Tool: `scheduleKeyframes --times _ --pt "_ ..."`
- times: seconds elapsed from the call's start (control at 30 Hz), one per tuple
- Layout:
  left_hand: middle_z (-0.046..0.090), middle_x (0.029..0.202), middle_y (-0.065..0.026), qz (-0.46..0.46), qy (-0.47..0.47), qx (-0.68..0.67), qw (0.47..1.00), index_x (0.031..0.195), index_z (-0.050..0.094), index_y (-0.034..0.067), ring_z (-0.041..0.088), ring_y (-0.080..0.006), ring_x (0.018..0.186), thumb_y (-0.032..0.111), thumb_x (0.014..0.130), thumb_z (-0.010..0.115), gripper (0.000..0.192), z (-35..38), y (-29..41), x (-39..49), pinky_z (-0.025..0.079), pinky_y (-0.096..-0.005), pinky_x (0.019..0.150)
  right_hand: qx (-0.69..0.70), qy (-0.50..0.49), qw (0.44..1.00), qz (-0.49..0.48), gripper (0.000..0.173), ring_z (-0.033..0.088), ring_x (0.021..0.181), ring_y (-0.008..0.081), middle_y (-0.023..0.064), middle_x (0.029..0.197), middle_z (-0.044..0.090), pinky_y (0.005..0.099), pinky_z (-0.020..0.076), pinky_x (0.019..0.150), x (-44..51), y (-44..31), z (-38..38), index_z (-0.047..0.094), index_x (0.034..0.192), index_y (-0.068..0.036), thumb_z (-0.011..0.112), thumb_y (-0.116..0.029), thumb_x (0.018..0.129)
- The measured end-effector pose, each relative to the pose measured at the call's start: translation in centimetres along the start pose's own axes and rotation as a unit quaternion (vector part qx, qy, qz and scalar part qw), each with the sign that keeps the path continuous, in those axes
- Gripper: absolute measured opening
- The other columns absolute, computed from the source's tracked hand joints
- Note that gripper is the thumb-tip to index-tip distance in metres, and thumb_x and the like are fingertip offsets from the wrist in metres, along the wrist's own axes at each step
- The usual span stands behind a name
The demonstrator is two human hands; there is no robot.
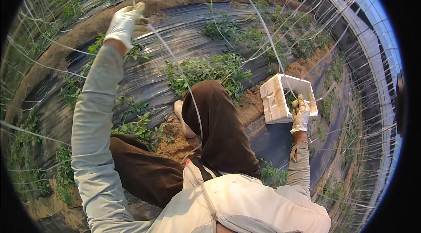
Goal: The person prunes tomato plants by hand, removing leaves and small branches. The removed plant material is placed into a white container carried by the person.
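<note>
My left hand [123, 24], in a pale thin glove, is raised at the upper left with its fingers closed on a white twine [174, 57]. The twine runs from there down across my knee. On the right my right hand [301, 111], in a stained glove of the same kind, is at the near edge of a white foam box [272, 101]; its fingers are pinched together, and whether they grip a strand is hard to tell. Some green leaves show inside the box. Another white twine [264, 26] slants down to the box from above.
Leafy green plants [210, 70] grow through dark plastic mulch film [148, 72] in front of my knees. Bare soil [174, 137] lies between the rows. Many white strings hang around me, densest at the right. A pale structural beam [358, 19] curves along the right side.
</note>
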State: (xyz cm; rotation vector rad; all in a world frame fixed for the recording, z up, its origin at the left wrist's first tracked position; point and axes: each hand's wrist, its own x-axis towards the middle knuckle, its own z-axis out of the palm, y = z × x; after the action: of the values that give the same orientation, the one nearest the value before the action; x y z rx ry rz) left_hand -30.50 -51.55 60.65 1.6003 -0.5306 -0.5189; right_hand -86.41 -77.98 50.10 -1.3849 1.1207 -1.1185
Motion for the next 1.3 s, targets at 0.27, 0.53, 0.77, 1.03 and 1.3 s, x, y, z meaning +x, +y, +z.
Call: scheduleKeyframes --times 0.27,0.53,0.77,1.03,1.3 --pt "0.072 0.089 -0.0149 -0.289 -0.133 0.223 0.921 0.113 0.065 0.003 0.069 -0.0169 0.066 0.042 0.092 0.069 0.044 -13.1 -10.6 -10.3 0.056 -0.027 0.057 -0.021 0.116 0.972 -0.203 0.028 0.044 0.062 0.0031 -0.0043 0.071 0.056 0.0192 0.0347 0.058 7.1 -3.3 -5.2 0.064 0.086 -0.007 0.062 -0.032 0.099" --pt "0.071 0.108 -0.0103 -0.436 -0.201 0.015 0.877 0.129 0.059 0.003 0.069 -0.0192 0.093 0.022 0.1 0.059 0.035 -11.2 -22.6 -17.6 0.057 -0.0339 0.083 -0.27 0.158 0.948 -0.066 0.057 0.051 0.063 0.0083 0.0014 0.085 0.07 0.0252 0.0419 0.057 23.2 3.4 -9.1 0.075 0.113 -0.018 0.046 -0.064 0.096" --pt "0.07 0.112 -0.0092 -0.493 -0.288 0.074 0.817 0.129 0.061 0.002 0.066 -0.0148 0.096 0.017 0.097 0.064 0.036 1.0 -16.7 -18.5 0.054 -0.031 0.087 -0.22 -0.527 0.787 0.233 0.042 0.066 0.058 0.0166 0.0105 0.073 0.07 0.0273 0.0538 0.055 15.7 -1.9 -5.0 0.072 0.102 0.002 0.06 -0.038 0.097" --pt "0.07 0.113 -0.0088 -0.421 -0.461 0.142 0.768 0.129 0.062 0.002 0.065 -0.0129 0.097 0.015 0.095 0.067 0.037 13.6 -13.1 -13.5 0.053 -0.0298 0.088 0.169 -0.628 0.76 -0.01 0.085 0.048 0.03 0.0084 0.0106 0.045 0.058 0.0198 0.0421 0.033 19.1 -8.5 -5.9 0.067 0.087 0.019 0.066 -0.066 0.082" --pt "0.072 0.106 -0.0103 -0.278 -0.538 0.222 0.764 0.136 0.057 0.002 0.063 -0.0115 0.097 0.012 0.088 0.073 0.052 20.7 -12.4 -4.1 0.051 -0.0303 0.09 0.189 -0.851 0.49 -0.024 0.074 0.065 0.053 0.0132 0.0188 0.077 0.07 0.0203 0.0483 0.042 22.7 -8.4 8.2 0.057 0.115 0.015 0.076 -0.047 0.082"
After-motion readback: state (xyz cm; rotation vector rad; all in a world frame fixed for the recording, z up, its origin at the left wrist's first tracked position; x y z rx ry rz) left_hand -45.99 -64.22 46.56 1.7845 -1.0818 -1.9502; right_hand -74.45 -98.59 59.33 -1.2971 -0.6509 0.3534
